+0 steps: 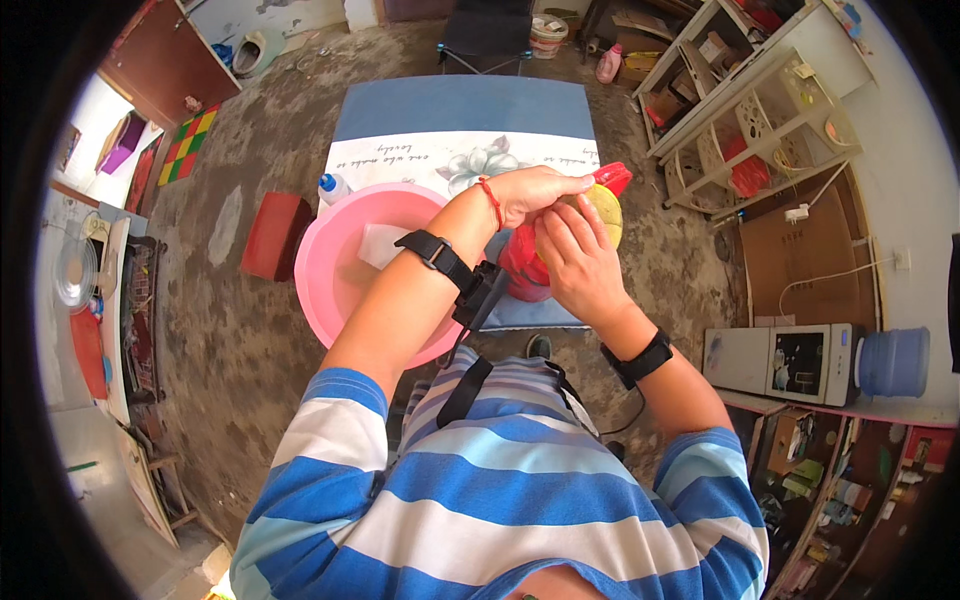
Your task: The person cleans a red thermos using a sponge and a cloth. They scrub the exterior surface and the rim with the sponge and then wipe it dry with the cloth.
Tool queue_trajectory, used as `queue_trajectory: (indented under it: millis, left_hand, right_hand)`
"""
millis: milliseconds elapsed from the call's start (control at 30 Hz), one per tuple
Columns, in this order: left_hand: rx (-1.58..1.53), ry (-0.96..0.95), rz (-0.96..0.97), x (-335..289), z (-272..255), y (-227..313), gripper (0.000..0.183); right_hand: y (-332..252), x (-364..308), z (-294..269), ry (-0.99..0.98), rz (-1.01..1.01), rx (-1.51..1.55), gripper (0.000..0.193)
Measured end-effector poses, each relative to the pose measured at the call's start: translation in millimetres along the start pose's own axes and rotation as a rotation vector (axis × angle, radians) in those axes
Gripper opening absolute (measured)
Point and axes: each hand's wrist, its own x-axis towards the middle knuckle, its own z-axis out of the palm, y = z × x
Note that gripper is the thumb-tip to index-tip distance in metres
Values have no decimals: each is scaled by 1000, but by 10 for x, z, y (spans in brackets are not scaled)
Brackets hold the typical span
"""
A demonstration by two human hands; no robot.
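Note:
My left hand and my right hand meet over the right side of the table. Their fingers are drawn together, and whatever they pinch is hidden between them. Just beyond the right fingertips shows a round yellow thing, with a bright red piece above it; I cannot tell if they are joined. Under the hands is a crumpled, shiny red thing that looks like a plastic bag. Left of the hands stands a big pink basin, partly behind my left forearm. Something white and flat lies in it.
The low table has a blue and white flowered cover. A bottle with a blue cap stands behind the basin. A red box-like stool is on the floor to the left. A black chair is beyond the table; shelves line the right.

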Motion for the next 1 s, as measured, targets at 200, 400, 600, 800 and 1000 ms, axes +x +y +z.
queue_trajectory:
  millis: [200, 400, 600, 800, 1000]
  left_hand:
    - [-106, -32, -19, -9, 49, 19, 59]
    - [-21, -131, 6, -13, 131, -51, 101]
    - [6, -177, 22, -42, 95, -8, 108]
    - [126, -158, 64, 15, -71, -93, 112]
    - [10, -60, 151, 129, 7, -191, 114]
  right_hand:
    - [-11, -80, 39, -116, -212, -22, 30]
    - [312, 115, -145, 105, 150, 229, 23]
    - [756, 175, -55, 68, 368, 351, 13]
    - [822, 251, 90, 122, 551, 315, 9]
    - [470, 246, -29, 89, 339, 183, 16]
